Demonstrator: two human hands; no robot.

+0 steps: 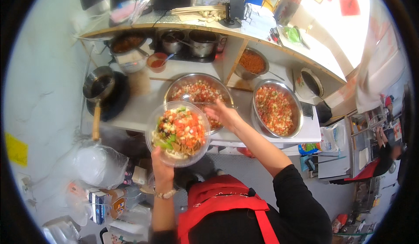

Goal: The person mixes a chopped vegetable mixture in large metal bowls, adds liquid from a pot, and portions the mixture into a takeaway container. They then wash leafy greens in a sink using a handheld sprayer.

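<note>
My left hand grips the near rim of a clear plastic bowl. The bowl carries noodles, diced orange and white vegetables, green pieces, dark bits and brown slices. To its right, my right hand hovers over a large steel bowl of diced vegetable mix, fingers spread and apparently holding nothing. A ladle lies in that steel bowl, its thin handle passing close to my fingers; whether they touch it is unclear. The clear bowl hides the steel bowl's lower left part.
A second steel bowl of diced mix stands right. Behind are a pot of reddish-brown crumbly food, steel pots and a red sauce tub. A wooden-handled pan sits left. An overhead shelf spans the back. A person stands far right.
</note>
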